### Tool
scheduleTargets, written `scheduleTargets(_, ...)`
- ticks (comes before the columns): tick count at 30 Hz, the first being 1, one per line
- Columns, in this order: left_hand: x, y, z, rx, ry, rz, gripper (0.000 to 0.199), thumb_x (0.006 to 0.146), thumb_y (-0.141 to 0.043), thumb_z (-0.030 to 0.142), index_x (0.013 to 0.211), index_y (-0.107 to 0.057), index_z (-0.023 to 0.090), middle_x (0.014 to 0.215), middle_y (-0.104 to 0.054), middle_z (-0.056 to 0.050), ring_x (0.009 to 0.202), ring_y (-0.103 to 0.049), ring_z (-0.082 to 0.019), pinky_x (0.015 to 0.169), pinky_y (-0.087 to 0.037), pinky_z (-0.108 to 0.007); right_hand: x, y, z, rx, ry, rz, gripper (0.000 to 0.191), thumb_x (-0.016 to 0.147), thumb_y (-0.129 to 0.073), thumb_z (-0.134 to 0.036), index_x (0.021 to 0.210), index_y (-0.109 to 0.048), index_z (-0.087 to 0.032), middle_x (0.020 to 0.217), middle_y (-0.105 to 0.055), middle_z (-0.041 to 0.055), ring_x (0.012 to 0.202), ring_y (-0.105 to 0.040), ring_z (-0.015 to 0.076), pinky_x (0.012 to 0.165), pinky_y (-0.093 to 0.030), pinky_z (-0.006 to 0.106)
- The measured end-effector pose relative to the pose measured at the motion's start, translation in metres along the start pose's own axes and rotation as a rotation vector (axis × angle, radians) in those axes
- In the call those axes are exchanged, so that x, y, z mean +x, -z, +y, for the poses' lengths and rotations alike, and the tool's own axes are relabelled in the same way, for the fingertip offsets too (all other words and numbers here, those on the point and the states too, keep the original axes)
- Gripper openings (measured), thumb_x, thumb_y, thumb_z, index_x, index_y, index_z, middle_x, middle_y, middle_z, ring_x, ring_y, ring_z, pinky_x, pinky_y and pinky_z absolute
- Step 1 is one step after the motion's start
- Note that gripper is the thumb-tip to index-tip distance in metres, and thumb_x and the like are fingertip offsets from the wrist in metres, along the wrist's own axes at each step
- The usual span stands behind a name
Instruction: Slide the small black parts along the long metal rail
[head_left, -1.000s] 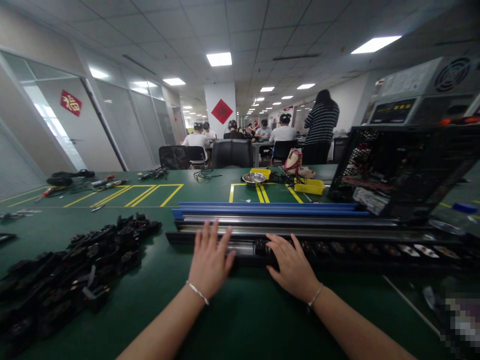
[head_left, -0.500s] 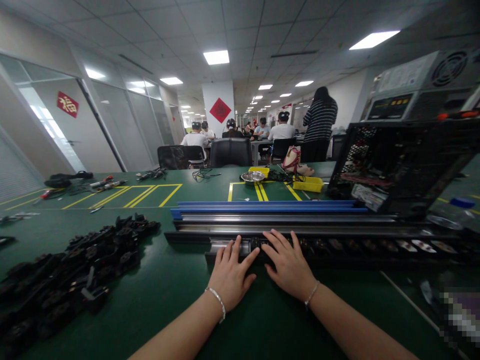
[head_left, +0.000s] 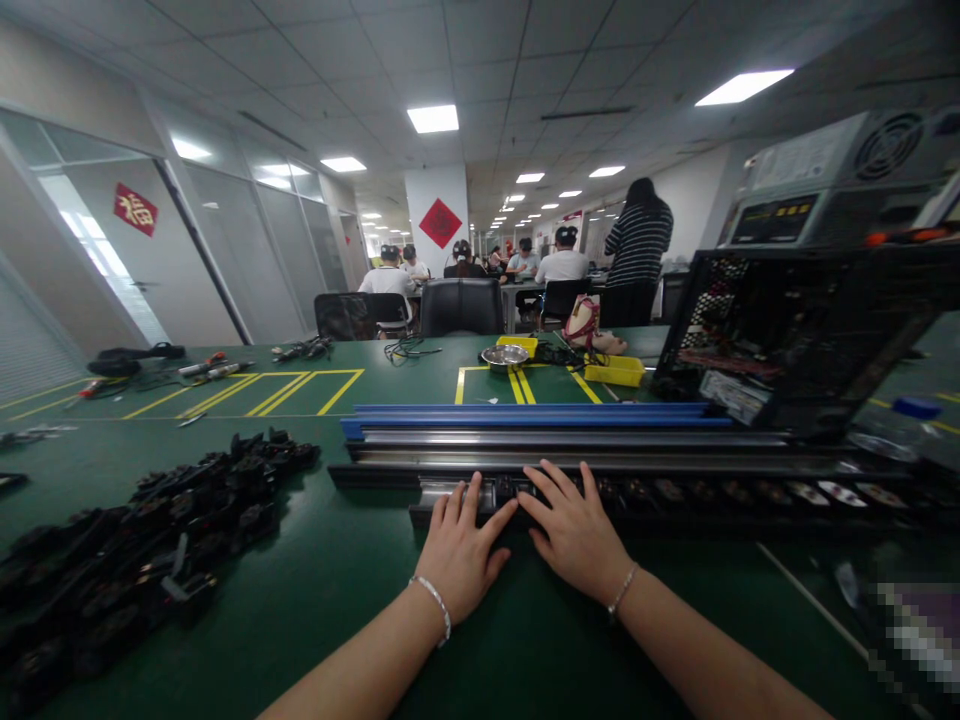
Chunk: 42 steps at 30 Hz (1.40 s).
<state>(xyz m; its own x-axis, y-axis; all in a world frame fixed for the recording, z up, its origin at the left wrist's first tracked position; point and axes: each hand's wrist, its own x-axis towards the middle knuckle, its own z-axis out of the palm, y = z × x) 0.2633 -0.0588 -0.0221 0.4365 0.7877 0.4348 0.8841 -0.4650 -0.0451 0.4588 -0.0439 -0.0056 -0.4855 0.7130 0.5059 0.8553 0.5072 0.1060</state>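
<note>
Both hands rest at the near edge of a black metal channel rail point(head_left: 429, 497) that lies across the green table. My left hand point(head_left: 461, 545) has its fingers spread over the rail's left end. Just to the right, my right hand point(head_left: 574, 520) lies with fingers apart on the same rail. A small black part point(head_left: 506, 488) sits in the channel between the two hands. To the right of my hands, a row of dark and silvery parts point(head_left: 739, 492) fills the channel. Behind it lie more long rails, among them a blue rail point(head_left: 525, 411).
A heap of black plastic parts point(head_left: 172, 530) lies at the left. Behind the rails are a metal bowl point(head_left: 505, 355) and a yellow tray point(head_left: 615, 371). An opened computer case point(head_left: 810, 330) stands at the right with power supplies point(head_left: 825, 170) on top. Several people are farther back.
My hands stay almost in place on the rail. The small black part between them appears slightly farther left, and my right fingers have shifted a little left too.
</note>
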Motion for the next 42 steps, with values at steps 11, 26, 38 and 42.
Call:
scheduleTargets(11,0.000,0.003,0.001,0.025,0.004,0.012,0.063,0.082,-0.048,0.050,0.138,-0.022,0.040,0.147,-0.021,-0.011,0.126,-0.032,-0.033,0.098,-0.030,-0.051,0.001,-0.001,-0.003,-0.040,0.035,0.001,0.039,0.078,-0.054,-0.034,0.117,-0.054,-0.032,0.139,-0.041,0.0019,0.132,-0.022,0.0272,0.106,-0.001,0.057)
scheduleTargets(26,0.000,-0.001,0.011,0.099,0.100,0.016,0.065,0.080,-0.052,0.048,0.138,-0.026,0.035,0.144,-0.030,-0.010,0.126,-0.031,-0.036,0.097,-0.031,-0.052,0.001,-0.001,-0.012,-0.009,0.040,0.008,0.042,0.081,-0.051,-0.032,0.122,-0.052,-0.028,0.136,-0.044,0.0039,0.131,-0.024,0.0273,0.107,-0.001,0.055)
scheduleTargets(38,0.000,-0.002,0.011,0.135,0.099,0.005,0.062,0.081,-0.051,0.047,0.137,-0.032,0.030,0.141,-0.035,-0.013,0.126,-0.033,-0.035,0.098,-0.031,-0.051,0.002,-0.005,-0.009,0.026,0.094,-0.017,0.040,0.081,-0.050,-0.030,0.120,-0.053,-0.022,0.125,-0.055,0.0063,0.129,-0.029,0.0237,0.109,-0.003,0.050)
scheduleTargets(42,0.000,0.000,0.012,0.135,0.105,-0.012,0.061,0.081,-0.049,0.049,0.136,-0.035,0.026,0.139,-0.037,-0.014,0.125,-0.034,-0.036,0.098,-0.031,-0.051,0.003,-0.003,-0.009,0.048,0.103,-0.044,0.041,0.080,-0.051,-0.029,0.120,-0.052,-0.023,0.121,-0.057,0.0053,0.128,-0.031,0.0233,0.109,-0.005,0.049)
